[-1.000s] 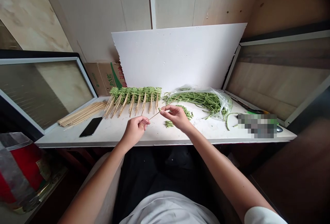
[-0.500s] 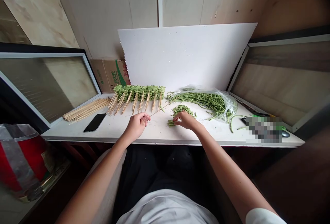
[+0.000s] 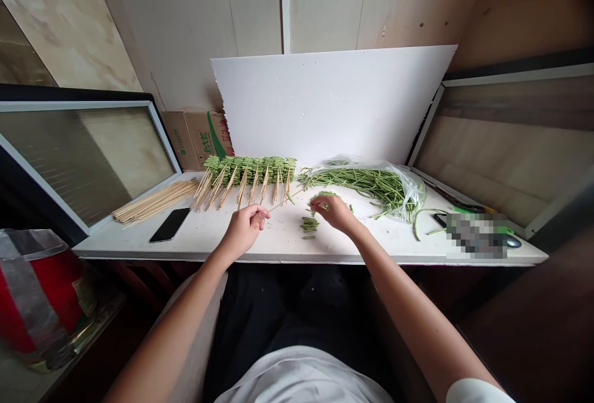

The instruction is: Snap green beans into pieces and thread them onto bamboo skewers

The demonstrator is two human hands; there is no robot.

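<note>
My left hand (image 3: 245, 228) is closed around the lower end of a thin bamboo skewer (image 3: 278, 205), which slants up to the right. One piece of green bean (image 3: 291, 199) sits across the skewer toward its far end. My right hand (image 3: 333, 212) hovers over a pile of cut green beans (image 3: 325, 194), which it partly covers. Its fingers are bent together, and what they hold, if anything, is hidden. Just below it lies a small row of cut bean pieces (image 3: 309, 225), with one loose piece (image 3: 309, 238) nearer the table edge.
Stacked bean skewers (image 3: 250, 171) stand at the back left, handles toward me. Bare skewers (image 3: 155, 202) and a phone (image 3: 170, 225) lie left. Long beans (image 3: 362, 179) spill from a plastic bag (image 3: 413, 189). A white board (image 3: 325, 99) rises behind the white table (image 3: 269, 248).
My right hand has lifted slightly away from the small row of bean pieces toward the pile, uncovering the row. My left hand stays almost in place with the skewer.
</note>
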